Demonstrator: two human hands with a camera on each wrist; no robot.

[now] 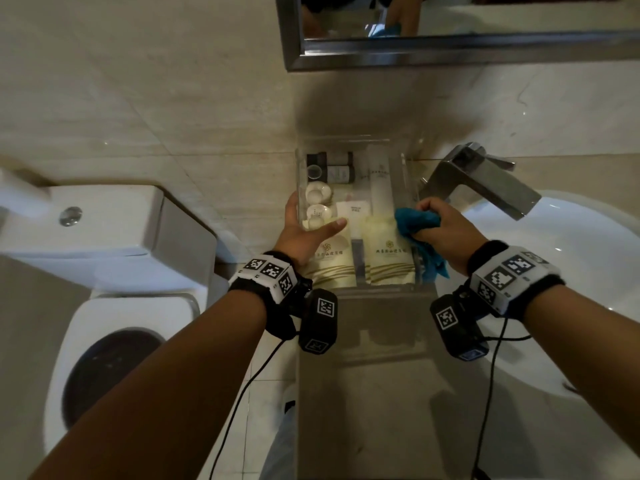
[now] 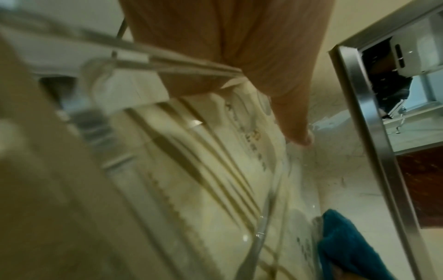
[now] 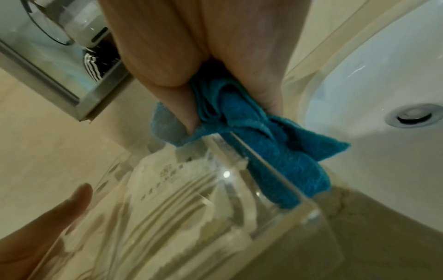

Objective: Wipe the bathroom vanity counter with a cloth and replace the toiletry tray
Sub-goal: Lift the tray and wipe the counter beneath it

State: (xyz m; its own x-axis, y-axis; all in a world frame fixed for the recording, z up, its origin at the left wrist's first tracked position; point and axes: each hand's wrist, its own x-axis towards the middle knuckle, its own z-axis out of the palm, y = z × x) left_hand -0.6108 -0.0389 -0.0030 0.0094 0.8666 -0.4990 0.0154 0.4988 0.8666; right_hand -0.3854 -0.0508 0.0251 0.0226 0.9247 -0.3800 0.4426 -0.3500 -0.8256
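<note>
- Left hand (image 1: 304, 230) gripping left wall of clear toiletry tray (image 1: 349, 289), thumb over rim, fingers outside.
- Right hand (image 1: 446, 230) clenched on blue cloth (image 1: 415, 221), pinching tray's right wall together with it.
- Tray between both hands, above beige vanity counter (image 1: 363, 393); contact with counter not discernible.
- Right of tray: white basin (image 1: 571, 271), steel faucet (image 1: 481, 181).
- Left of tray: toilet (image 1: 104, 254).
- Beyond tray: tiled wall, framed mirror (image 1: 450, 50).
</note>
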